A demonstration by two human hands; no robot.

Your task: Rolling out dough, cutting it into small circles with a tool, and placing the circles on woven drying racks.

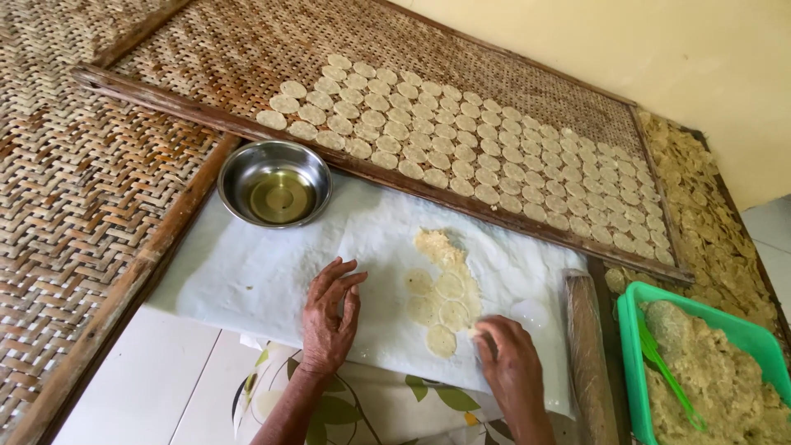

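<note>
Left hand: I see my left hand (328, 317) resting on the white sheet (247, 272), fingers (342, 276) loosely spread and slightly curled, holding nothing.
Right hand: my right hand (509, 358) sits at five o'clock of the sheet, fingers (486, 328) bent and pinched at the edge of the lowest dough disc (441, 340); I cannot tell whether they actually grip it.
Dough discs: a small cluster of thin, pale rounds lies on the sheet between my two hands, with a ragged scrap of dough (437, 245) touching the cluster at its twelve o'clock.
Around: a wooden roller (589, 338) lies just beside my right hand at three o'clock, along the sheet's edge. A leaf-patterned cloth (362, 404) shows under the sheet at six o'clock, on the pale worktop (140, 387).
In the way: the wooden frame (387, 173) of the woven drying tray (247, 49) runs across at twelve o'clock, closing off the far edge of the sheet.
Containers: a steel bowl (239, 165) at eleven o'clock holds a shallow pool of yellowish oil (278, 196). A green plastic tub (630, 330) at four o'clock holds a coarse beige dough mass (717, 371) with a green utensil (667, 371) lying in it.
Tray load: rows of flat rounds (461, 132) cover the drying tray, close together. More dried pieces (700, 214) lie heaped at two o'clock beyond it.
Left side: another woven mat (66, 189) lies at nine o'clock.
</note>
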